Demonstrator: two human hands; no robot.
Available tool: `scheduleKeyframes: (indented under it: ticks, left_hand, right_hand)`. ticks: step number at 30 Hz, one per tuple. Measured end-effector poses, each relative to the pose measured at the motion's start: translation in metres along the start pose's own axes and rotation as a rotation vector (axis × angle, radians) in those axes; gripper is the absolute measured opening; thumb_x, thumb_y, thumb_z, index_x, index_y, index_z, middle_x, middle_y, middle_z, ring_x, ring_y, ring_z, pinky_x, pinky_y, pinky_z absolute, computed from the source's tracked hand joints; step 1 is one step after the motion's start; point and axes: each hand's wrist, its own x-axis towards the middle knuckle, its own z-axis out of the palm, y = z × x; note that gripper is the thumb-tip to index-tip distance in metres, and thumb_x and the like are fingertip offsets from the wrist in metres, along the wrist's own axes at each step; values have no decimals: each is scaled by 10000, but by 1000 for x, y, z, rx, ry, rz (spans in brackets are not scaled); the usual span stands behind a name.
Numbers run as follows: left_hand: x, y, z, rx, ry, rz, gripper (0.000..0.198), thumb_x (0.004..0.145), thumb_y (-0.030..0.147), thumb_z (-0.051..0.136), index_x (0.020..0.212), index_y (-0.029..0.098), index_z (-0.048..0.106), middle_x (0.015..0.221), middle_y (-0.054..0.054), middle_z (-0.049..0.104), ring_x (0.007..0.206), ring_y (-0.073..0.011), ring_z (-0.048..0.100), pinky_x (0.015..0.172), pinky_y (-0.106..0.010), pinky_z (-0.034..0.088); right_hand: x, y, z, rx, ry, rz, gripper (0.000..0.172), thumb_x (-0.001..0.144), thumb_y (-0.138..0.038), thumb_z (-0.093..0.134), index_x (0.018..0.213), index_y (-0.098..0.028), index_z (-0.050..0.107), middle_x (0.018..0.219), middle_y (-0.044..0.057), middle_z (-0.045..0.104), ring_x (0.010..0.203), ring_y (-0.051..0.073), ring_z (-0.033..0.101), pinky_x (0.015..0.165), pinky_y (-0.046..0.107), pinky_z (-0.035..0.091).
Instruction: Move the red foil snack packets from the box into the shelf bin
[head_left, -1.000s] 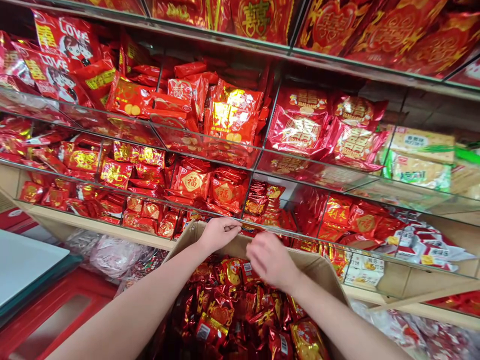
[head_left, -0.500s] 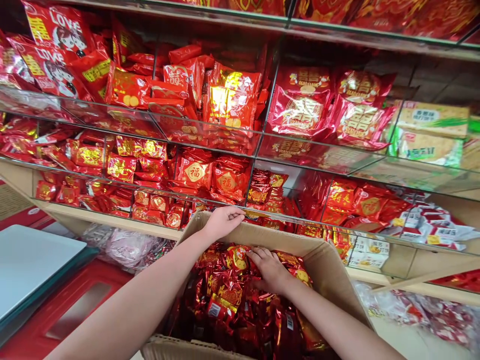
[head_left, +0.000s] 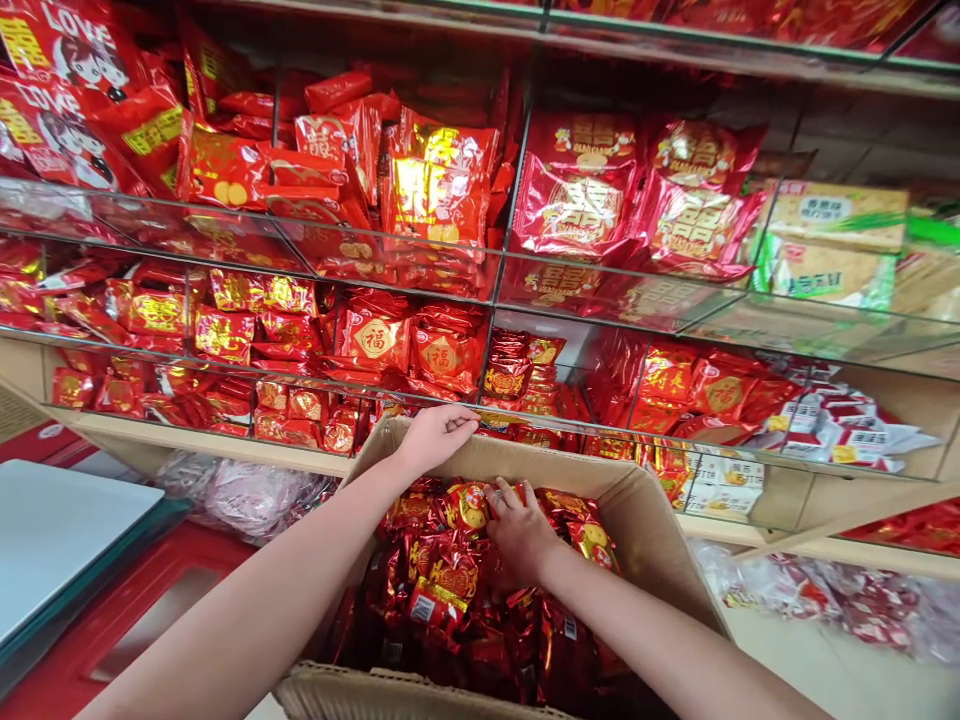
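Note:
An open cardboard box full of shiny red and gold snack packets stands in front of me against the shelf. My left hand lies over the box's far rim, close to the clear shelf edge. Its fingers are curled together, and what they hold, if anything, is hidden. Inside the box, my right hand presses down on the packets with its fingers apart and bent. The fingertips dip between packets and its thumb is out of sight.
Clear-fronted shelves hold red packets, pale biscuit packs and white-and-red packets. The clear shelf edge runs just beyond the box. Left are a red plastic container and a pale lid-like panel. Bagged goods sit below.
The view has shifted slightly, moving the shelves left and up in the picture. My right hand's fingers have bent further down among the packets. My left hand stays at the far rim.

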Motion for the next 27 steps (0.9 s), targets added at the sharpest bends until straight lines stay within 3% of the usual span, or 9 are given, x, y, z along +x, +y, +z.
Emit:
scheduleKeyframes:
  ticks: [6, 9, 11, 13, 16, 18, 21, 24, 27]
  left_hand:
    - [0, 0, 1, -4, 12, -28, 244, 717, 336, 490, 820, 170, 637, 576, 16, 583, 492, -85, 467, 476, -183, 375]
    - [0, 0, 1, -4, 3, -44, 247, 718, 342, 488, 815, 169, 634, 590, 13, 588, 492, -86, 463, 485, -188, 380]
    - [0, 2, -1, 4, -1, -45, 252, 724, 351, 482, 818, 170, 629, 611, 11, 595, 501, -88, 467, 499, -194, 385]
    - [-2, 7, -3, 6, -9, -16, 266, 747, 365, 452, 809, 171, 623, 635, 8, 599, 532, -95, 482, 527, -200, 392]
    - [-6, 17, -5, -28, -52, 46, 334, 795, 385, 363, 757, 165, 612, 642, 5, 593, 578, -105, 500, 559, -205, 397]
    - [-10, 25, -3, -52, -112, 80, 367, 803, 396, 341, 708, 158, 603, 627, 7, 584, 587, -109, 502, 565, -206, 396]
    - [-15, 35, 7, -50, -164, 93, 379, 794, 412, 359, 640, 150, 585, 577, 16, 559, 566, -108, 492, 556, -207, 389]
    - [-18, 40, 18, -60, -87, 36, 405, 808, 413, 329, 629, 146, 575, 577, 12, 564, 559, -107, 496, 565, -212, 392]
    - [-19, 42, 26, -115, 7, -23, 409, 816, 414, 317, 674, 147, 592, 639, -6, 605, 607, -120, 535, 612, -223, 408]
  right_hand:
    - [-1, -5, 0, 126, -4, 24, 703, 478, -439, 677, 1085, -117, 525, 1379, 177, 99, 1252, 347, 5, 941, 577, -1]
    - [-8, 6, -2, 351, 78, 29, 482, 468, -402, 697, 880, -171, 604, 1378, 120, 171, 1254, 332, 46, 953, 535, 75]
    - [-13, 16, -6, 528, 200, 27, 340, 482, -399, 695, 723, -179, 600, 1357, 85, 243, 1250, 314, 99, 953, 490, 139]
    - [-15, 25, -14, 713, 379, 23, 280, 535, -387, 672, 689, -178, 568, 1279, 84, 371, 1200, 277, 252, 926, 425, 232]
    - [-18, 33, -28, 1023, 595, 25, 241, 652, -393, 584, 756, -186, 516, 917, 40, 578, 876, 174, 512, 759, 308, 377]
    - [-19, 36, -35, 1199, 664, 10, 242, 686, -400, 551, 789, -189, 495, 732, -14, 562, 688, 129, 513, 648, 256, 392]
    - [-22, 34, -41, 1295, 761, -4, 242, 696, -399, 547, 804, -184, 525, 751, -18, 558, 695, 117, 498, 665, 237, 380]
    - [-23, 30, -41, 1282, 881, 106, 246, 748, -418, 476, 764, -179, 531, 715, -21, 541, 675, 111, 472, 649, 227, 362]
    - [-22, 27, -41, 1210, 986, 227, 309, 793, -431, 388, 626, -178, 448, 576, -45, 430, 566, 95, 390, 552, 214, 318]
